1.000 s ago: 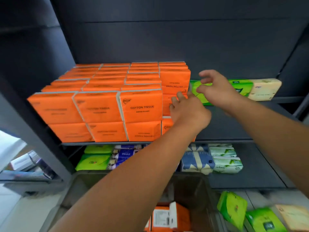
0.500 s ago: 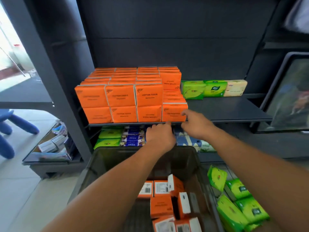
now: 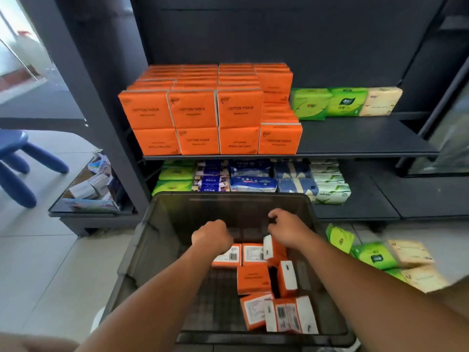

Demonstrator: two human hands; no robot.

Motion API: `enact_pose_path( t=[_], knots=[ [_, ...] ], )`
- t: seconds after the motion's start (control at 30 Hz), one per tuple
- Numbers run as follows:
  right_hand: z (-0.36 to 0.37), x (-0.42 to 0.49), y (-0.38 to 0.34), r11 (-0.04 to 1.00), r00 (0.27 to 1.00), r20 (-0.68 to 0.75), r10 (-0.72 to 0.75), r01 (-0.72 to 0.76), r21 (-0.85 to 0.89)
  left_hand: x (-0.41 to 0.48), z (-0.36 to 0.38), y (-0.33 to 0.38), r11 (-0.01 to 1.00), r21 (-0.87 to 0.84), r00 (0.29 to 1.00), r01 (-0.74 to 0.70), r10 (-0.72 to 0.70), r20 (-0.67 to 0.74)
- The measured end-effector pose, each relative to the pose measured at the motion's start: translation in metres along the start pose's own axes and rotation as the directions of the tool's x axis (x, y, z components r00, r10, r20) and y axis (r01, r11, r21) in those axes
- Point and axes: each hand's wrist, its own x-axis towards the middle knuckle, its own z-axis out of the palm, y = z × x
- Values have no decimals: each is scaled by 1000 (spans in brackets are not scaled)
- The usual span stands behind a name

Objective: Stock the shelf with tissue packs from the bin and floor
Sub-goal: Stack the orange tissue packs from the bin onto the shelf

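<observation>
Both arms reach down into the bin (image 3: 152, 237). The step in hand, as I judge it, is picking up the next orange packs (image 3: 253, 279) for the shelf (image 3: 355, 138) above the bin's far rim.

- Task's things: roughly eight orange packs loose on the bin bottom, some flat, some on edge, mostly toward its right half. More packs, green and cream (image 3: 375, 257), lie on the floor just right of the bin.
- Left hand (image 3: 212, 236): over the far end of the bin, knuckles up, fingers curled under and hidden. It sits right above a flat pack with a barcode (image 3: 228, 256); touching or not, cannot tell.
- Right hand (image 3: 286, 228): beside it, nearer the bin's right wall. Fingers (image 3: 275, 218) loosely curled, nothing seen between them. An upright pack (image 3: 269, 246) stands just under the wrist.

To do it well: take one flat pack per hand by the long sides and leave the on-edge ones for a second pass. Carry them print side forward, so they match the orange stack (image 3: 193, 110) above the bin. The open gap is at that stack's right end.
</observation>
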Motion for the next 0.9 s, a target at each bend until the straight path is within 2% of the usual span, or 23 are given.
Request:
enact_pose_path(
  t=[0.2, 0.4, 0.57, 0.73, 0.9],
  knots=[
    [50, 25, 14, 996, 993, 90, 73, -78, 43, 34, 44, -26, 995, -44, 993, 86, -82, 84],
    [100, 60, 17, 988, 973, 195, 127, -141, 57, 90, 90, -58, 988, -120, 984, 98, -78, 161],
    [142, 92, 18, 968, 939, 292, 179, -222, 119, 130, 118, -76, 983, -160, 987, 88, -65, 144],
    [174, 123, 20, 921, 893, 375, 248, -338, 195, 159, 136, -84, 971, -212, 981, 107, -69, 182],
    [202, 146, 24, 823, 822, 449, 349, -499, 273, 183, 165, -87, 936, -297, 965, 187, -118, 235]
  ],
)
